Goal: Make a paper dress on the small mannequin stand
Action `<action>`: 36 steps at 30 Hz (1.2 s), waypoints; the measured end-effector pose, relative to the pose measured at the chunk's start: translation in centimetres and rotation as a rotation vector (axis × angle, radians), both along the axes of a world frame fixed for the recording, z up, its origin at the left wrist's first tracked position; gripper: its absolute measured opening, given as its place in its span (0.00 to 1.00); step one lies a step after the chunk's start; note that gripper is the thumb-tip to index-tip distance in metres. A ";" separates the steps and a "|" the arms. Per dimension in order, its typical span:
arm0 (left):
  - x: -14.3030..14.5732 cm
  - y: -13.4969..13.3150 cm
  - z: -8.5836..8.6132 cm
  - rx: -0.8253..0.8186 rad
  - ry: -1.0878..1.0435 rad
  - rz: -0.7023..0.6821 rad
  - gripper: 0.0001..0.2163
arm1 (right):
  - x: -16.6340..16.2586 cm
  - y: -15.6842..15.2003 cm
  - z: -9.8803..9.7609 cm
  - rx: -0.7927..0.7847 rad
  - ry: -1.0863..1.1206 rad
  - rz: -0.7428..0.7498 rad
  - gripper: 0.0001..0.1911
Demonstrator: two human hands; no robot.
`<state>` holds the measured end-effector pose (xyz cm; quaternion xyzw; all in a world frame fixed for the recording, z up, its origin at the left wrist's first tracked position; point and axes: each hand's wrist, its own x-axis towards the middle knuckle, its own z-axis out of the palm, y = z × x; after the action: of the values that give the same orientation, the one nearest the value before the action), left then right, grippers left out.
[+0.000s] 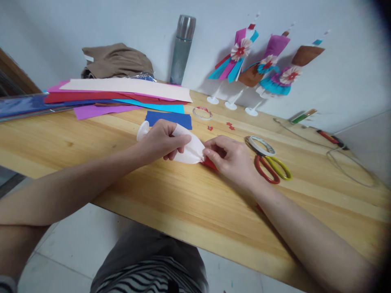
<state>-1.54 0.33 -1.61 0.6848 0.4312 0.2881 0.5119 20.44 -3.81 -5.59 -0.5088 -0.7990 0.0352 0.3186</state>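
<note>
A pale, paper-like sheet (192, 146) is wrapped into a tapering skirt shape, held just above the table. My left hand (163, 140) is closed around its wide end, thumb on top. A white round base (143, 130), like those of the small dress stands, sticks out to the left of that hand. With thumb and fingers, my right hand (227, 158) pinches the gathered narrow end. A red piece (209, 163) shows under the right fingers; its far part is hidden by the hand. A blue rectangle (168, 119) lies just behind my left hand.
Scissors (270, 167) with a white tape roll (261, 145) lie right of my right hand. Behind are another tape roll (202, 113), small red flowers (230, 125), coloured sheets (122, 95), a flask (182, 51) and several dress stands (230, 106). A cable (308, 138) runs along the right.
</note>
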 end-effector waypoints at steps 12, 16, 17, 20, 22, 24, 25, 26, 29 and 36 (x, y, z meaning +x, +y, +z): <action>0.1 0.4 -0.3 -0.034 0.009 0.027 0.16 | -0.5 0.4 -0.1 0.003 0.039 -0.027 0.06; 0.1 0.6 -0.2 -0.095 -0.053 0.014 0.18 | -0.5 0.3 -0.3 0.039 0.031 -0.031 0.03; 0.1 0.6 -0.2 -0.102 -0.060 0.018 0.18 | -0.5 0.3 -0.4 0.046 0.020 -0.027 0.04; 0.0 0.6 0.1 -0.085 -0.006 0.078 0.18 | -0.5 0.3 -0.7 0.065 -0.025 -0.010 0.06; 0.0 0.6 0.2 -0.061 0.056 0.120 0.17 | -0.5 0.3 -0.7 0.077 -0.028 -0.014 0.06; -0.1 0.8 0.2 -0.047 0.079 0.127 0.17 | -0.5 0.3 -0.7 0.088 -0.026 -0.016 0.07; -0.1 0.8 0.2 -0.045 0.070 0.117 0.17 | -0.5 0.2 -0.7 0.093 -0.028 -0.008 0.07; -0.2 0.9 0.1 -0.045 0.050 0.105 0.16 | -0.5 0.2 -0.7 0.096 -0.033 0.007 0.06; -0.2 1.0 0.2 -0.072 -0.013 0.070 0.17 | -0.5 -0.1 -0.7 0.113 -0.068 0.074 0.06; -0.1 0.6 0.3 -0.143 -0.084 -0.006 0.17 | -0.9 -0.4 -1.3 0.222 -0.132 0.094 0.09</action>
<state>-1.62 0.95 -1.30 0.6351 0.4267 0.2838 0.5779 19.51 -4.20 -6.88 -0.4336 -0.8401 -0.0723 0.3177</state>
